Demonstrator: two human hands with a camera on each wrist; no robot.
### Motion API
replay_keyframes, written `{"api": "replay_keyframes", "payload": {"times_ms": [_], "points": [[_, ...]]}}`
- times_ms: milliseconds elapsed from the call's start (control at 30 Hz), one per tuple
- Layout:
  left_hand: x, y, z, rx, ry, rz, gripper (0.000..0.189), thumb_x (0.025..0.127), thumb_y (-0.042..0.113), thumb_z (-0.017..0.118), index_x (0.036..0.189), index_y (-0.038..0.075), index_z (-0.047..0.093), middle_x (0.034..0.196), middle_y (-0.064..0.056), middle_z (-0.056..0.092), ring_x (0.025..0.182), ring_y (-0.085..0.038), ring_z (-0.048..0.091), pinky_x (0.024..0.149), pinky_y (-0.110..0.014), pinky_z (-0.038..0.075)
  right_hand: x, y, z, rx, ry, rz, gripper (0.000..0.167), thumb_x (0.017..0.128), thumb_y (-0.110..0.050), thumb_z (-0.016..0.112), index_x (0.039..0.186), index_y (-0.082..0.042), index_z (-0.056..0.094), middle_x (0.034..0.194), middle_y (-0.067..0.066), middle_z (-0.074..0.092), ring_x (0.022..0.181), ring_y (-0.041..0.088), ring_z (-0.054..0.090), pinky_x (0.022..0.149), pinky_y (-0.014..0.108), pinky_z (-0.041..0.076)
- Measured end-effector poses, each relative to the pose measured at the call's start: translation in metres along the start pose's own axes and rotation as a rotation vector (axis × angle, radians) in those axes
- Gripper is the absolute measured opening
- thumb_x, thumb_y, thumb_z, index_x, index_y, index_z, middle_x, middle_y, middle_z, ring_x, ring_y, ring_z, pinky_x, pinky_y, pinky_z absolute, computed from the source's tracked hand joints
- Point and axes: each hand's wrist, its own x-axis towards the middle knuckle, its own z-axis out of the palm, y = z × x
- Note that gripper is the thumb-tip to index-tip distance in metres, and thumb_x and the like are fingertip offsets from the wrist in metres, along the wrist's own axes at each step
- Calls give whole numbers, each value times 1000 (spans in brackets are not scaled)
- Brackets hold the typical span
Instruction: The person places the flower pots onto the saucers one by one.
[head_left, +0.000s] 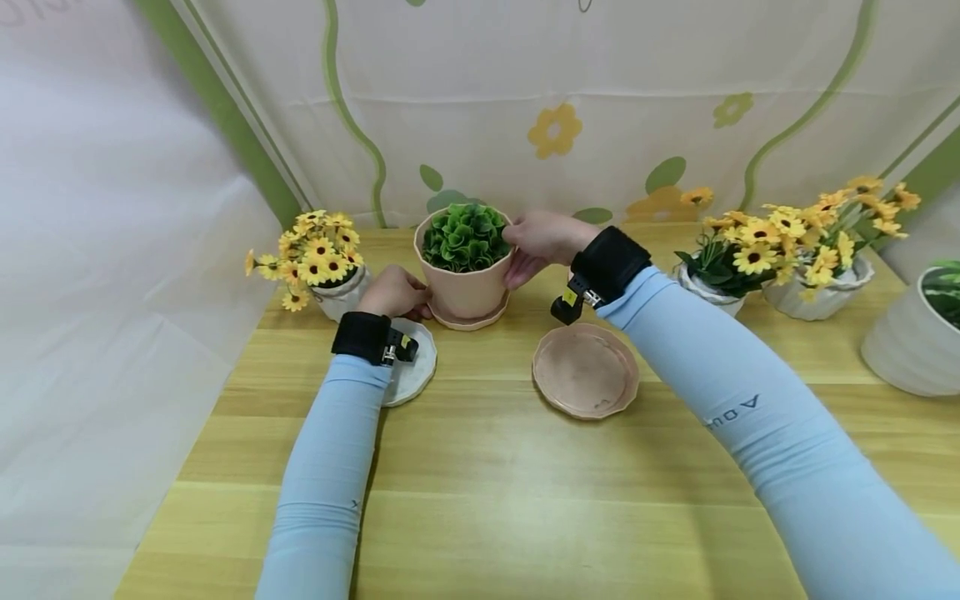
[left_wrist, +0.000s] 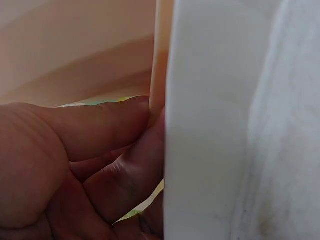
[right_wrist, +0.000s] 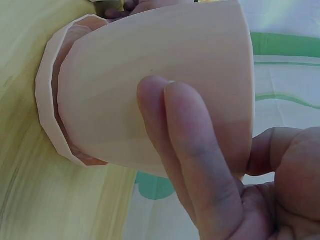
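A pale pink flowerpot [head_left: 463, 292] holding a leafy green plant [head_left: 467, 240] stands in a matching saucer [head_left: 487, 318] towards the back of the table. My right hand [head_left: 546, 240] grips the pot's right side, thumb at the rim and two fingers [right_wrist: 192, 125] along the outer wall. At the saucer's left edge, my left hand [head_left: 393, 293] pinches its rim between thumb [left_wrist: 110, 127] and finger. Under my left wrist lies a white saucer [head_left: 422, 367], seen large in the left wrist view. An unoccupied pink saucer [head_left: 585, 371] lies right of centre.
Yellow flowers in a white pot [head_left: 339, 298] stand left of my left hand. Two more white pots of yellow flowers [head_left: 757, 250] are beyond my right forearm. A larger white pot [head_left: 911, 342] is at the far right. A patterned cloth [head_left: 465, 67] hangs behind the table.
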Motion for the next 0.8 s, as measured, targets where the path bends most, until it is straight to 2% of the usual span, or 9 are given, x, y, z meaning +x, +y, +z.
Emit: {"api": "replay_keyframes", "payload": {"times_ms": [300, 600, 800], "points": [[0, 2, 1, -9, -7, -16, 23, 99, 12, 60, 111, -5, 70, 81, -16, 73, 70, -23, 71, 70, -34, 58, 5, 5, 2, 3, -13, 4, 39, 107, -13, 29, 135, 11, 42, 83, 25, 70, 65, 25, 72, 66, 35, 60], [2, 1, 1, -11, -8, -20, 23, 98, 12, 61, 112, -5, 70, 81, -16, 72, 70, -23, 70, 71, -34, 58, 2, 4, 4, -6, -10, -16, 40, 107, -14, 30, 138, 10, 40, 84, 25, 70, 65, 25, 72, 67, 35, 60], [1, 0, 0, -17, -8, -9, 23, 98, 11, 60, 109, -5, 71, 81, -16, 72, 70, -23, 71, 71, -34, 58, 2, 2, 7, -9, -2, -20, 44, 108, -15, 30, 144, 10, 35, 85, 25, 70, 66, 24, 72, 72, 38, 59]]}}
